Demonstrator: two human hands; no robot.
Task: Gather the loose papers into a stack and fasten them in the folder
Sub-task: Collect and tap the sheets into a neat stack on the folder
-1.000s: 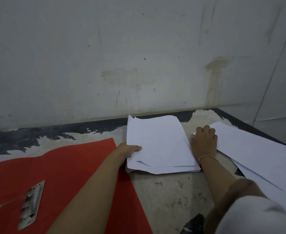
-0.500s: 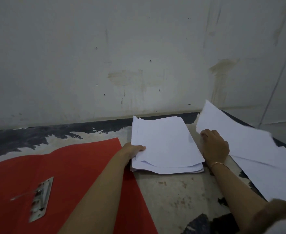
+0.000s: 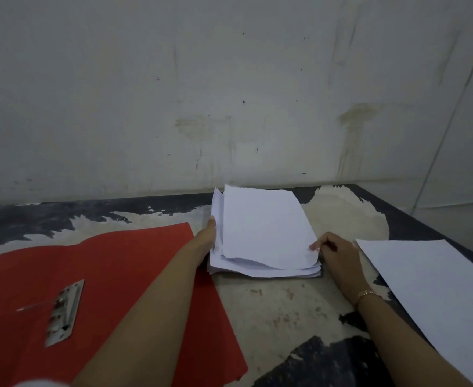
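Note:
An uneven stack of white papers (image 3: 263, 233) lies on the worn table near the wall. My left hand (image 3: 208, 233) holds the stack's left edge, its fingers hidden under the sheets. My right hand (image 3: 333, 251) pinches the near right corner of the top sheet. An open red folder (image 3: 112, 275) lies flat to the left, with a metal clip fastener (image 3: 63, 312) on it. More loose white paper (image 3: 436, 291) lies to the right.
The table (image 3: 280, 308) has peeling grey and black paint. A stained white wall (image 3: 229, 93) stands right behind the stack. The table's right edge (image 3: 425, 219) runs diagonally past the loose paper.
My right hand lifted one sheet from the right pile, carried it left and laid it on top of the stack. My left hand stayed at the stack's left edge.

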